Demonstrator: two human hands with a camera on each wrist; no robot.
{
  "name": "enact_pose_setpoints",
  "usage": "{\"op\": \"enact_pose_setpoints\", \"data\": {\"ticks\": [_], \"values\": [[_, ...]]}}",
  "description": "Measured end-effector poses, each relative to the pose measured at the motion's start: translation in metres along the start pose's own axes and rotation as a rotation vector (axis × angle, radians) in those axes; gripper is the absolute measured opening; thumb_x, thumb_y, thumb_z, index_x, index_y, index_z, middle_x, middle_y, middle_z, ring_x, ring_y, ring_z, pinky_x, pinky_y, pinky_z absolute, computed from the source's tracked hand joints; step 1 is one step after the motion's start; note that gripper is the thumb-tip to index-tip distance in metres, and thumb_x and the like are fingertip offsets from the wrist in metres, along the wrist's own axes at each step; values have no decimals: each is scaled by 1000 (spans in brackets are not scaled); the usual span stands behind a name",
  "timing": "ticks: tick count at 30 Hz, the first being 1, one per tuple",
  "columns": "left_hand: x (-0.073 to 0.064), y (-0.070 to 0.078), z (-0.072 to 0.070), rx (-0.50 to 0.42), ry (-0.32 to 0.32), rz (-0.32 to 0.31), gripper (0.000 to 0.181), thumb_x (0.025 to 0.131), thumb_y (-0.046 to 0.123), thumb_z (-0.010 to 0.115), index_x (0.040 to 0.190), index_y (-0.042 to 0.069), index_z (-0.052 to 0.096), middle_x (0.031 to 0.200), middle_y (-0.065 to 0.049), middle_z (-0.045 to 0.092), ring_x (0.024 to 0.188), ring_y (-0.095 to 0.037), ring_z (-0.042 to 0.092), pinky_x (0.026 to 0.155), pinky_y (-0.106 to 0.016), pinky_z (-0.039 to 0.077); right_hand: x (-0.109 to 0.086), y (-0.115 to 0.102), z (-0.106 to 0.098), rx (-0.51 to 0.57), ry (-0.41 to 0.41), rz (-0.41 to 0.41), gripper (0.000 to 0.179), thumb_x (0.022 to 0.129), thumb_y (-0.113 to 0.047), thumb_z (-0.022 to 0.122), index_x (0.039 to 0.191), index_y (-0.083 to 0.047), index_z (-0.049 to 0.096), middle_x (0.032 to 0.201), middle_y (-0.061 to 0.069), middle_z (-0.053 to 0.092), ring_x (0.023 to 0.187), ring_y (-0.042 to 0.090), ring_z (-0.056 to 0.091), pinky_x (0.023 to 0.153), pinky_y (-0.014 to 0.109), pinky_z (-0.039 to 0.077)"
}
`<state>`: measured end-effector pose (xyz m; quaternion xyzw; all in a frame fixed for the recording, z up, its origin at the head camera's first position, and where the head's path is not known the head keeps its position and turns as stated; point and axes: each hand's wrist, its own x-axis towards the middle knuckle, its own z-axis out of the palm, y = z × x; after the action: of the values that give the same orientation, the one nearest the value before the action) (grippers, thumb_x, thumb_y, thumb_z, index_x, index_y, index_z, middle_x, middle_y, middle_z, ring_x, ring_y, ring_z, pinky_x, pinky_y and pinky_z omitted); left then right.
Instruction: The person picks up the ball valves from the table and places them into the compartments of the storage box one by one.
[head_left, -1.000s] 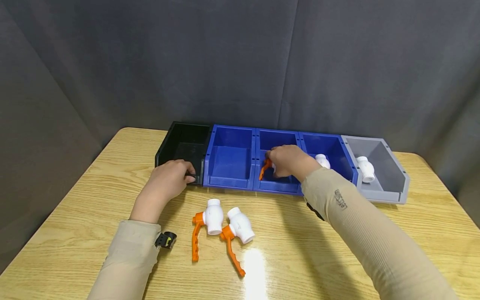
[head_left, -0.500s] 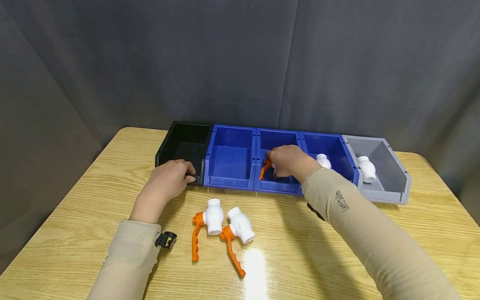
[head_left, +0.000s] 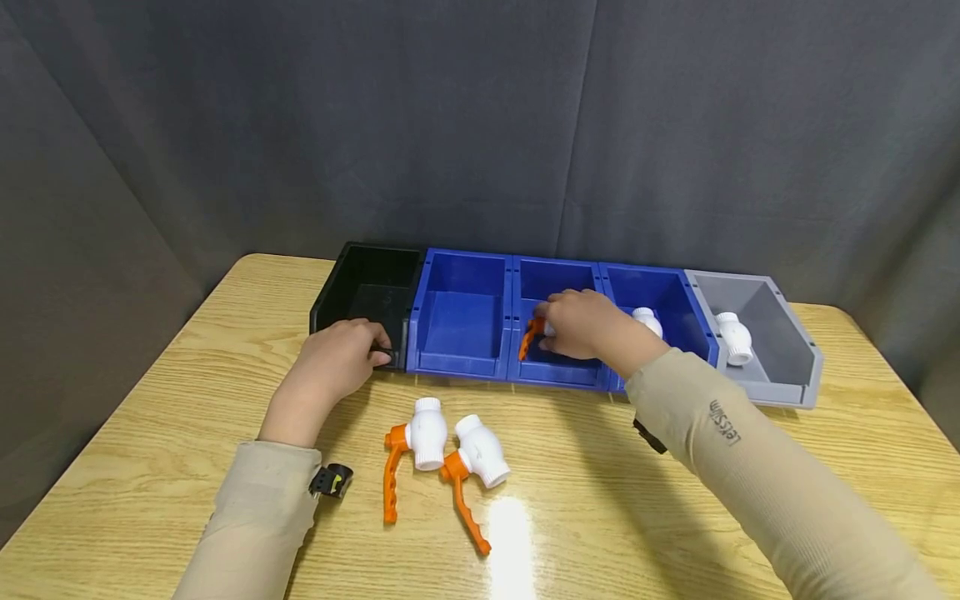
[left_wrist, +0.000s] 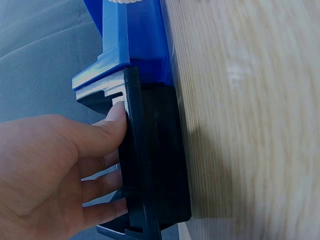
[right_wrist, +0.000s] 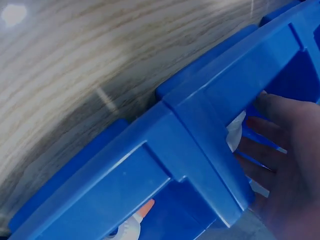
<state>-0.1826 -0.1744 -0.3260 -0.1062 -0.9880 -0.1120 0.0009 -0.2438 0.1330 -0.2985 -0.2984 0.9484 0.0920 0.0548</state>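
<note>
My left hand (head_left: 339, 358) rests at the front rim of the black bin (head_left: 382, 296); the left wrist view shows its thumb on the rim and its other fingers reaching into the opening. My right hand (head_left: 581, 323) is inside the middle blue bin (head_left: 558, 373), close round a white ball valve (head_left: 550, 330) with an orange handle (head_left: 529, 340). In the right wrist view its thumb and fingers stand spread beside the white valve body (right_wrist: 235, 132), which the bin wall partly hides. Two more ball valves, a left one (head_left: 429, 435) and a right one (head_left: 483, 454), lie on the table.
Five bins stand in a row: black, then several blue, then a grey bin (head_left: 795, 333). White valve bodies show in the right blue bin (head_left: 647, 321) and in the grey one. The wooden table (head_left: 172, 400) ends at a dark curtain (head_left: 450, 125).
My right hand and forearm have shifted slightly right, uncovering more of the white valve body. That valve's orange handle stays in place. The left hand has not moved.
</note>
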Motion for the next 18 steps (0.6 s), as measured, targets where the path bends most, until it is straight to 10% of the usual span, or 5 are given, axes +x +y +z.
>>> {"op": "enact_pose_setpoints", "data": {"ticks": [18], "values": [[1,-1,1,1,5,0,19,95,20,69,107,5,71,109,-14,69,99,-33,62,88,-50,51,-62,-5,12,26,387,-165,29,87,-19,78,111,-5,71,109,10,68,103,31,64,89,48,52]]}}
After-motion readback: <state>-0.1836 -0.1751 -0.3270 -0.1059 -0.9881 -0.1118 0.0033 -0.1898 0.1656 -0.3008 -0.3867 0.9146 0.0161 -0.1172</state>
